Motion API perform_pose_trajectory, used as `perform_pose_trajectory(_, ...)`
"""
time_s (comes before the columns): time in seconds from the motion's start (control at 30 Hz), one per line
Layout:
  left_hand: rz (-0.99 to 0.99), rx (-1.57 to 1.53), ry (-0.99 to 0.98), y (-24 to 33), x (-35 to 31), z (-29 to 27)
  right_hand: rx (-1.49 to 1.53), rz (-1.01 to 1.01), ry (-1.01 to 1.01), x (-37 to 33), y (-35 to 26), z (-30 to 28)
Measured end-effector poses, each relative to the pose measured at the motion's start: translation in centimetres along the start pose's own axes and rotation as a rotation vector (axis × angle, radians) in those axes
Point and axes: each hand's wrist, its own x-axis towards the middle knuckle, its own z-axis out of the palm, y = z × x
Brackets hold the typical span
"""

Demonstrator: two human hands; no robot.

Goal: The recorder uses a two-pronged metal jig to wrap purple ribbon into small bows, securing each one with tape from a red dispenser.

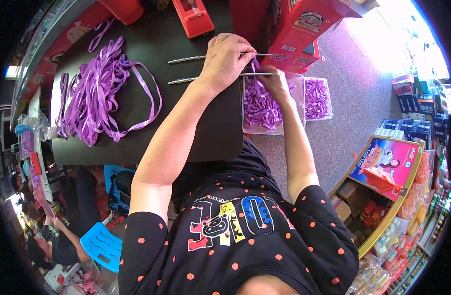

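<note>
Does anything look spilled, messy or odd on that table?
Nothing looks plainly spilled or damaged. The messiest thing is the heap of purple ribbon on the left of the black table: its strands cross loosely, and one wide loop strays to the right.

Speckled grey floor (353, 110), seemingly daylit.

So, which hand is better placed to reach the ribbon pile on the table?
The left hand, I think: it is mostly above the table and nearer to the pile, though busy at a rod. The right hand is past the table edge, above the tub.
</note>
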Motion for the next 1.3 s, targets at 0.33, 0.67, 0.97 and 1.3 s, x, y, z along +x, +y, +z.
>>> perform_pose_trajectory(0.33,0.023,0.016,0.019,-0.1,0.1,0.4,0.208,0.418,0.03,-5.9,11.6,6.9)
perform_pose_trajectory(0.67,0.005,0.032,-0.011,0.2,0.1,0.1,0.589,0.525,0.066,-9.1,9.0,11.3)
perform_pose_trajectory(0.97,0.013,-0.006,0.021,-0.2,0.0,0.4,1.413,0.755,-0.067,-6.8,5.6,9.0)
perform_pose_trajectory(1.3,0.006,0.001,0.026,-0.5,-0.2,0.4,1.794,0.733,-0.183,-3.9,4.4,6.9)
